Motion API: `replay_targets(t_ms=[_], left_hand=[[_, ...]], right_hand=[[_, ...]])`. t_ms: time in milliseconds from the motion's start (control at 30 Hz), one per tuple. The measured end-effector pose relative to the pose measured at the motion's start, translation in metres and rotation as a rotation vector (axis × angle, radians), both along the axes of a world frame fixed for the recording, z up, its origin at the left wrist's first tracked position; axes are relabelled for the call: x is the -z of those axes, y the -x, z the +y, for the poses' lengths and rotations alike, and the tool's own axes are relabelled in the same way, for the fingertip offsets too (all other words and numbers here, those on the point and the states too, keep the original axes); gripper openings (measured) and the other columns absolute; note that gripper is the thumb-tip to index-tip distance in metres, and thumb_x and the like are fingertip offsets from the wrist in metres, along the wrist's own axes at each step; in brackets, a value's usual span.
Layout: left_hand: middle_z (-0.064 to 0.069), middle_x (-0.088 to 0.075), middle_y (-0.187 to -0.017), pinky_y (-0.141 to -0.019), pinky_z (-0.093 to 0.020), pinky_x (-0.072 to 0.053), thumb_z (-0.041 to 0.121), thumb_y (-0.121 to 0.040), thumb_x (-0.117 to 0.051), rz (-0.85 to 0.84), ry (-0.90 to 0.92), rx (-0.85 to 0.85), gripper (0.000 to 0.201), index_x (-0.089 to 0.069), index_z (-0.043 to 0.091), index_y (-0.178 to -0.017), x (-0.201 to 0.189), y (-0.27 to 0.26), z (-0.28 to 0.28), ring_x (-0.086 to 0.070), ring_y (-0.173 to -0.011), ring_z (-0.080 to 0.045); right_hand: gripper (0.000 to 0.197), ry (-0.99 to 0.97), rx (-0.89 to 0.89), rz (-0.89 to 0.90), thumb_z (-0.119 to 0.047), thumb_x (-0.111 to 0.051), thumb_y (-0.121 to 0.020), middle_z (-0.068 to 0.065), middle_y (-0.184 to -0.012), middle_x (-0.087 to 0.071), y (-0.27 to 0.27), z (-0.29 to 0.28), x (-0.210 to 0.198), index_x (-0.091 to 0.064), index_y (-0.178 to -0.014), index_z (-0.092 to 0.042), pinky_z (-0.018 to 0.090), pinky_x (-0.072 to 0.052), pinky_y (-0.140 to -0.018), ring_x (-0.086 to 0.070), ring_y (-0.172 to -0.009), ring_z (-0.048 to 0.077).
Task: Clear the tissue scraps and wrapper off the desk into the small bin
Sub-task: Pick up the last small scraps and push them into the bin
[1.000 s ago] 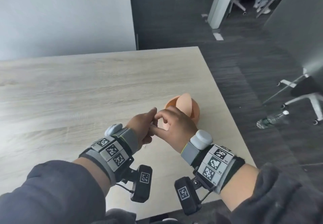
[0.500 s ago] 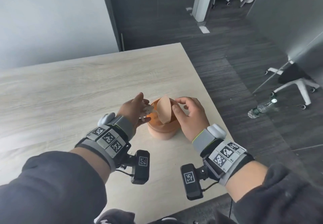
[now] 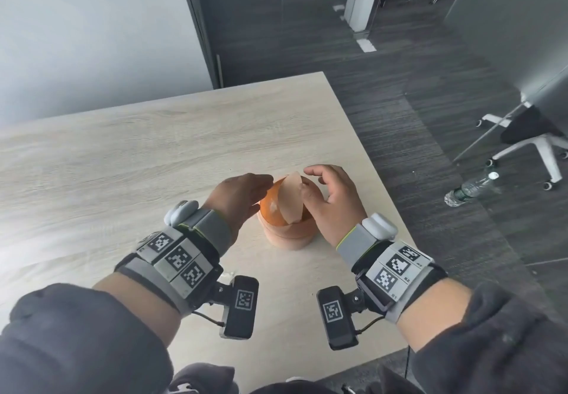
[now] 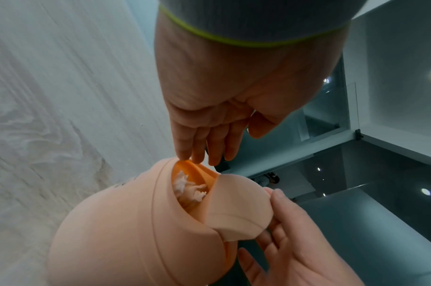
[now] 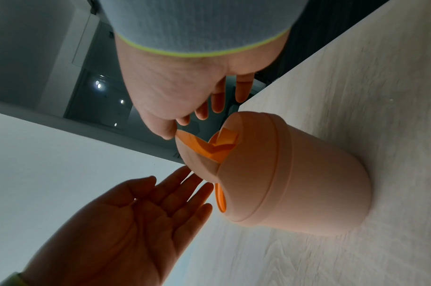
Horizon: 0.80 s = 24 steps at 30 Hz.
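Note:
A small peach bin [image 3: 289,235] stands on the desk [image 3: 123,154] near its right edge. Its swing lid [image 3: 290,200] is tipped up on edge, so the orange inside shows. White tissue scraps [image 4: 188,188] lie inside the bin [image 4: 136,232]. My left hand [image 3: 242,191] hovers at the bin's left rim with straight fingers and holds nothing. My right hand [image 3: 332,197] is on the bin's right side; its thumb presses the lid's edge and its fingers are relaxed. From the right wrist, the left palm [image 5: 136,212] shows flat and empty. A small pale scrap [image 3: 227,274] lies by my left wrist camera.
The desk's right edge [image 3: 378,184] runs close behind the bin, with dark floor beyond. A plastic bottle [image 3: 470,186] lies on the floor beside a white office chair [image 3: 528,145]. A pale wall stands behind the desk.
A second ago both hands met in front of the bin. The left hand then brought a white scrap to the opening; now it is empty and open. The right thumb still tips the lid.

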<state>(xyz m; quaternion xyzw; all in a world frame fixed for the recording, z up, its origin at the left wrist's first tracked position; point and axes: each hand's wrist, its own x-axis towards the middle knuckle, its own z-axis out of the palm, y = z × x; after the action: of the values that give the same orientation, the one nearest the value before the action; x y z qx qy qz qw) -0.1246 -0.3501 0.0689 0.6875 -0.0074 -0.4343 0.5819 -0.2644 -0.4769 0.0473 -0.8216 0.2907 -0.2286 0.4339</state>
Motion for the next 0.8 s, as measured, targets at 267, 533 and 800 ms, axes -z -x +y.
replay_targets(t_ms=[267,533,800], left_hand=[[0.007,-0.076,-0.091,-0.074,-0.038,-0.061,0.009,-0.089,-0.059,-0.575,-0.486,0.312,0.025,-0.073,0.029,-0.086,0.029,-0.026,0.044,-0.071,-0.079,-0.018],[0.016,-0.065,-0.097,-0.079,-0.035,-0.059,0.060,-0.065,-0.079,-0.552,-0.857,0.788,0.031,-0.062,0.042,-0.083,0.120,-0.018,0.107,-0.066,-0.085,-0.008],[0.007,-0.072,-0.091,-0.070,-0.028,-0.056,0.038,-0.087,-0.067,-0.668,-0.848,0.976,0.008,-0.070,0.030,-0.089,0.115,0.001,0.092,-0.068,-0.082,-0.014]], right_hand=[[0.027,-0.011,-0.026,-0.001,-0.038,-0.058,-0.084,-0.013,-0.102,-0.057,-0.006,-0.002,0.006,-0.066,-0.102,-0.020,0.011,-0.037,-0.089,-0.050,-0.095,-0.010],[0.037,-0.014,0.000,-0.056,-0.048,-0.053,-0.083,-0.003,-0.101,-0.066,-0.010,0.004,0.016,-0.068,-0.096,-0.016,0.038,-0.049,-0.091,-0.060,-0.099,0.015],[0.041,-0.053,-0.003,-0.021,-0.050,-0.050,-0.081,-0.008,-0.101,-0.061,-0.010,0.007,0.021,-0.066,-0.099,-0.017,0.027,-0.046,-0.088,-0.055,-0.099,0.008]])
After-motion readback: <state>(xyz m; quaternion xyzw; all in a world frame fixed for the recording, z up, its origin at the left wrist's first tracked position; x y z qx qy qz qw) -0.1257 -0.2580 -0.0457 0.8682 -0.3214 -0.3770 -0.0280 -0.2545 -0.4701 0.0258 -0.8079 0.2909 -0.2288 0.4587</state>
